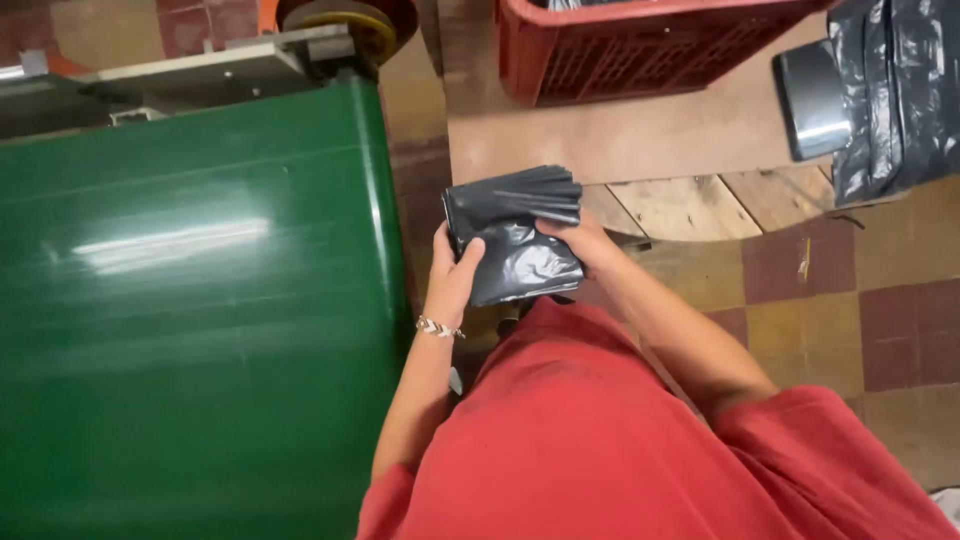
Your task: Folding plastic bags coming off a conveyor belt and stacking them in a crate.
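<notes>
Dark grey plastic bags, a folded stack [516, 236], held in front of the red-clothed torso, left hand [452, 268] gripping its left edge, right hand [583, 243] clasping its right side, green conveyor belt [190, 300] alongside, red crate [640, 45] on a wooden board [640, 140] beyond.

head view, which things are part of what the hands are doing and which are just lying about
In hand:
folded stack of dark grey plastic bags
left hand
right hand

Lying about:
green conveyor belt
red plastic crate
loose black plastic sheeting
plywood board
</notes>
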